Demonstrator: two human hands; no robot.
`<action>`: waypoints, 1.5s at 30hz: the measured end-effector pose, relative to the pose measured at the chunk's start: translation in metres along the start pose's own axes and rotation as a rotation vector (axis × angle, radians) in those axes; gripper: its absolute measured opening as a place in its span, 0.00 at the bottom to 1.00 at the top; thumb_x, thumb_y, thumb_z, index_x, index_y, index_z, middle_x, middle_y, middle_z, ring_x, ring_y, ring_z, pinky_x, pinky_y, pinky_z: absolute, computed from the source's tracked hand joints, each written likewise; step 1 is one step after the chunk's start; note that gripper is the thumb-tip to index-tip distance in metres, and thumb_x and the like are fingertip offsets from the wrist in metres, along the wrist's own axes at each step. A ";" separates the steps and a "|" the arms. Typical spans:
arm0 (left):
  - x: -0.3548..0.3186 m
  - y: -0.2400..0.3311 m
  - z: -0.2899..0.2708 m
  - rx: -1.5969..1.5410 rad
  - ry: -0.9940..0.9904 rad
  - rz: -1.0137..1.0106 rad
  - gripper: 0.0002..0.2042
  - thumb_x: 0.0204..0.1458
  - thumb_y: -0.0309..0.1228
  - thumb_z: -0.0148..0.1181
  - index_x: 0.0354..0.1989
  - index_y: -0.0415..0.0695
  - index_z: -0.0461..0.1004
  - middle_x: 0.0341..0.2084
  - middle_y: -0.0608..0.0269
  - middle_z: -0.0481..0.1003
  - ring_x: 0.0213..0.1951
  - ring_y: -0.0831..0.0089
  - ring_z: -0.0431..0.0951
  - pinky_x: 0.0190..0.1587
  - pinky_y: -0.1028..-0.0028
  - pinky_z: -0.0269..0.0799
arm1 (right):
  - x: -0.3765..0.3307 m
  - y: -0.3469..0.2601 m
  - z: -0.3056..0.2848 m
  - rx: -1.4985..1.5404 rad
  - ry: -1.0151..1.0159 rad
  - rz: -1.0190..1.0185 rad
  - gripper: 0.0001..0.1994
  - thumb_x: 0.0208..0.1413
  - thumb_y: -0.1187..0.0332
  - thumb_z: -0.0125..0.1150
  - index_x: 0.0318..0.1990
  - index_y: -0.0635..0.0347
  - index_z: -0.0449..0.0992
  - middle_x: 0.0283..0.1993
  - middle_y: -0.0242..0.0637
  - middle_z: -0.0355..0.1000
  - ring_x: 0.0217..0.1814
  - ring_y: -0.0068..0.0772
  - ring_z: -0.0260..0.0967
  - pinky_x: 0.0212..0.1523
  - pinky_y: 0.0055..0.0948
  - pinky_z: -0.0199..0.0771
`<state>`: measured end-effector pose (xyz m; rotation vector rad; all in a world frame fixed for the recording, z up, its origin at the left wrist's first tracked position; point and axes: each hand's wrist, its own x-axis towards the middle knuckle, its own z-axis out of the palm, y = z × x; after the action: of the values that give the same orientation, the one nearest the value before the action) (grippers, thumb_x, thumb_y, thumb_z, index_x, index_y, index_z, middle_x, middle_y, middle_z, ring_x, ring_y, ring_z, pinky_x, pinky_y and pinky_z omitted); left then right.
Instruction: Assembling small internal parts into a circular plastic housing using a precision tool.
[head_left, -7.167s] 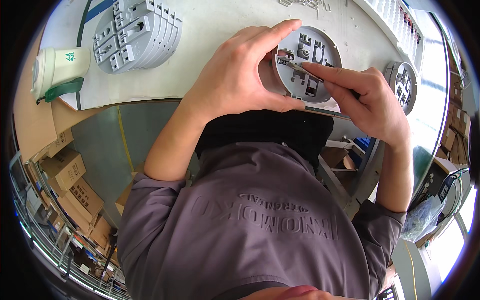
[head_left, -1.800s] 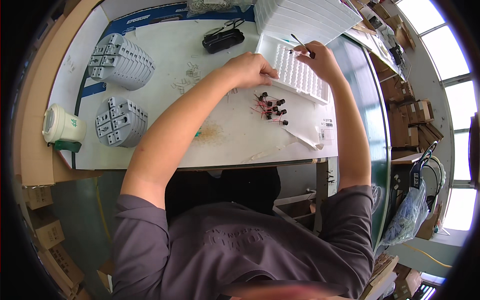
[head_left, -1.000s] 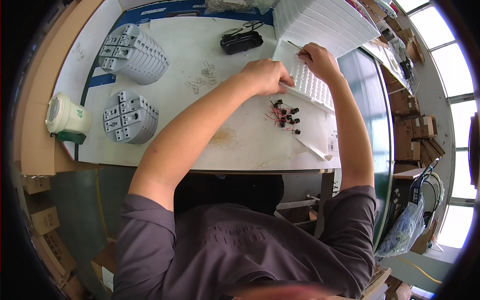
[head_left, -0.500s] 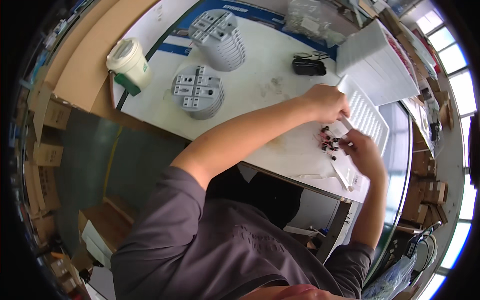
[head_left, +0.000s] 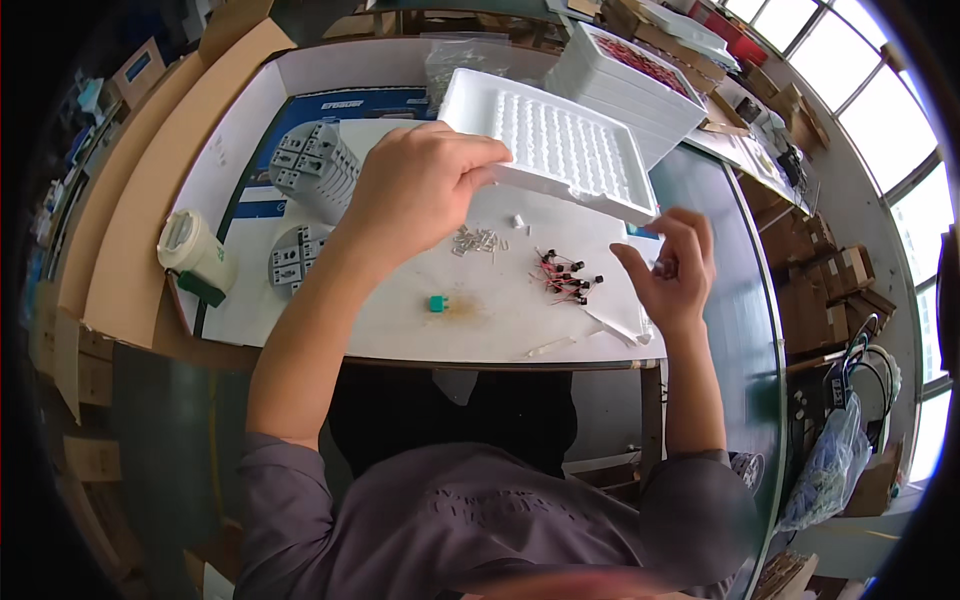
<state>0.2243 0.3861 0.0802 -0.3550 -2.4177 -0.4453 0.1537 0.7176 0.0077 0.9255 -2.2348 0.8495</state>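
My left hand (head_left: 430, 180) grips the near left edge of a white tray (head_left: 545, 187) with rows of small raised pockets; it is tilted and held above the table. Close to the tray's right corner is my right hand (head_left: 680, 270), its thumb and bent fingers apart. Whether its fingertips touch the tray I cannot tell. Below lies a loose cluster of small black round parts with red wires (head_left: 570, 280). Left of them are a pile of small clear and metallic pieces (head_left: 478, 240), a small white part (head_left: 517, 220) and a green block (head_left: 437, 303).
Grey stacked round modules (head_left: 318, 165) stand at the left, with a second stack (head_left: 295, 258) nearer. A lidded beige cup (head_left: 200, 255) is by the left edge. White stacked trays (head_left: 630, 85) hold red-wired parts behind. Paper strips (head_left: 620, 325) lie at the front right.
The white tray has been raised off the table, swung leftward in my left hand. My right hand has moved away from the black parts. The view has turned, showing the small pieces and green block.
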 end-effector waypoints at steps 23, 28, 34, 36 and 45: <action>-0.053 0.058 -0.046 -0.420 0.197 0.192 0.04 0.57 0.27 0.72 0.39 0.43 0.86 0.34 0.65 0.87 0.30 0.74 0.80 0.39 0.76 0.74 | 0.196 -0.005 0.094 0.173 -0.093 -0.242 0.16 0.69 0.64 0.70 0.59 0.61 0.87 0.56 0.32 0.87 0.28 0.19 0.62 0.31 0.20 0.65; -0.053 0.065 -0.092 -0.517 0.108 0.222 0.03 0.57 0.26 0.70 0.38 0.43 0.84 0.22 0.69 0.81 0.22 0.74 0.71 0.29 0.74 0.67 | 0.277 -0.025 0.251 0.011 -0.475 -0.019 0.13 0.68 0.63 0.65 0.52 0.60 0.87 0.39 0.36 0.84 0.29 0.33 0.71 0.32 0.30 0.72; -0.067 0.055 -0.118 -0.890 0.057 -0.022 0.03 0.58 0.22 0.66 0.33 0.40 0.84 0.24 0.65 0.81 0.22 0.73 0.72 0.28 0.76 0.66 | 0.259 -0.073 0.368 0.155 -0.374 -0.160 0.11 0.64 0.67 0.64 0.43 0.65 0.86 0.28 0.42 0.80 0.27 0.45 0.71 0.32 0.39 0.73; -0.062 0.051 -0.122 -1.034 0.023 -0.037 0.04 0.58 0.21 0.64 0.32 0.39 0.84 0.25 0.63 0.81 0.22 0.73 0.72 0.28 0.76 0.66 | 0.258 -0.092 0.336 0.178 -0.287 -0.181 0.11 0.65 0.65 0.65 0.42 0.65 0.86 0.28 0.43 0.79 0.27 0.45 0.70 0.33 0.40 0.72; -0.203 -0.018 0.016 -0.307 0.072 -0.234 0.01 0.55 0.22 0.67 0.33 0.42 0.83 0.20 0.67 0.77 0.18 0.66 0.65 0.26 0.70 0.65 | 0.365 0.044 0.013 -0.589 0.163 0.137 0.15 0.66 0.60 0.65 0.40 0.66 0.87 0.31 0.44 0.81 0.31 0.43 0.72 0.36 0.43 0.73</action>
<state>0.3619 0.3481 -0.0657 -0.1815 -2.3300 -0.9236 -0.1011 0.5876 0.2386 0.4134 -2.2273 0.2687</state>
